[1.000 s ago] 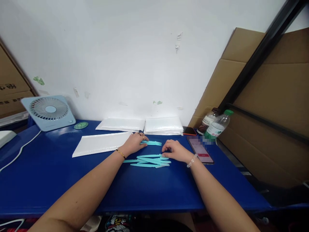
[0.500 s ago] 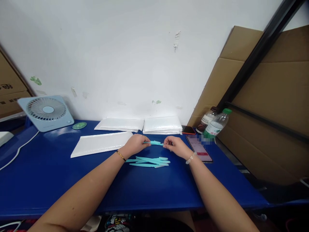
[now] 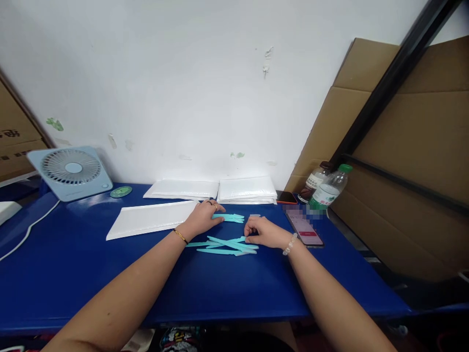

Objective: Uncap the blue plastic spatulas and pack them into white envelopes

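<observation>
sticks (image 3: 234,218) loosely in half-curled left fingers (image 3: 217,206), likely for alignment; right fingers (image 3: 252,227) nearly pinched at pile (image 3: 225,243) (grip unclear).

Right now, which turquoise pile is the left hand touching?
The farther, aligned pile, partly under the left hand; the nearer, crisscrossed pile is by the right hand.

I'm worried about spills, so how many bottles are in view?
2: a brown-capped dark plastic bottle, beyond the right hand at the table's far right, and a green-capped clear plastic bottle beside it, partly covering it. No others show.
</observation>
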The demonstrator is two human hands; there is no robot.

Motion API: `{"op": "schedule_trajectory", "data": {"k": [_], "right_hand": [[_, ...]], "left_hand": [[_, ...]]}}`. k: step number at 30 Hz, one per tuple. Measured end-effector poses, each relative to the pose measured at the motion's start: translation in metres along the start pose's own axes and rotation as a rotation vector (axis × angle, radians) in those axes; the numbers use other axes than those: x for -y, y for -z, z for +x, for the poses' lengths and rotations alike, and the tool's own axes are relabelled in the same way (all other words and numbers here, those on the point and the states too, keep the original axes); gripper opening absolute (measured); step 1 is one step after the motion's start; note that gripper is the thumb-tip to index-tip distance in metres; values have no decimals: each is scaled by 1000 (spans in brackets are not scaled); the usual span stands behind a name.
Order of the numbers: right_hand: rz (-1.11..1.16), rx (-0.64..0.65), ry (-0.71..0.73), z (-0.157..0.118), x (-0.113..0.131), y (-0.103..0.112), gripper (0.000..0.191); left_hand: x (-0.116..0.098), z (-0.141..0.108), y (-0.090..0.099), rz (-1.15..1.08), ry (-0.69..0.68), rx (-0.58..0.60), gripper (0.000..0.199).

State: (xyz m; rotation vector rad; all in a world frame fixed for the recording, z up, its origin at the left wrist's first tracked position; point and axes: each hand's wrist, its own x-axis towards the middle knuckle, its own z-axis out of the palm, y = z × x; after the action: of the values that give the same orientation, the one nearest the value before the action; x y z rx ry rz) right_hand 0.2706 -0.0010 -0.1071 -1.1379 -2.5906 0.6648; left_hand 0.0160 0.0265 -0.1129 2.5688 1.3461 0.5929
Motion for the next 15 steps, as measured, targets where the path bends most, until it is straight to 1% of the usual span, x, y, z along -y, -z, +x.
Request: {"op": "schedule_trajectory", "data": {"k": [1, 3, 5, 6, 7, 10, 15], "right_hand": [[-2, -12, -14, 1, 0, -1, 8], [18, -66, -51, 2, 0, -2, 8], [60, -133, -85, 4, 0, -2, 9], [81, -160, -94, 4, 0, -2, 9], [96, -183, -101, 5, -1, -1, 10], [83, -232, -115, 6, -8, 1, 9], [73, -264, -211, 1, -30, 7, 11]], "left_hand": [[-4, -1, 2, -40, -15, 13, 32], [-13, -2, 5, -110, -48, 97, 36], [-21, -3, 6, -120, -65, 183, 34], [-23, -2, 6, -105, -65, 203, 32], [-25, -2, 5, -85, -56, 203, 29], [-22, 1, 4, -25, 3, 139, 26], [-3, 2, 3, 83, 63, 54, 24]]}}
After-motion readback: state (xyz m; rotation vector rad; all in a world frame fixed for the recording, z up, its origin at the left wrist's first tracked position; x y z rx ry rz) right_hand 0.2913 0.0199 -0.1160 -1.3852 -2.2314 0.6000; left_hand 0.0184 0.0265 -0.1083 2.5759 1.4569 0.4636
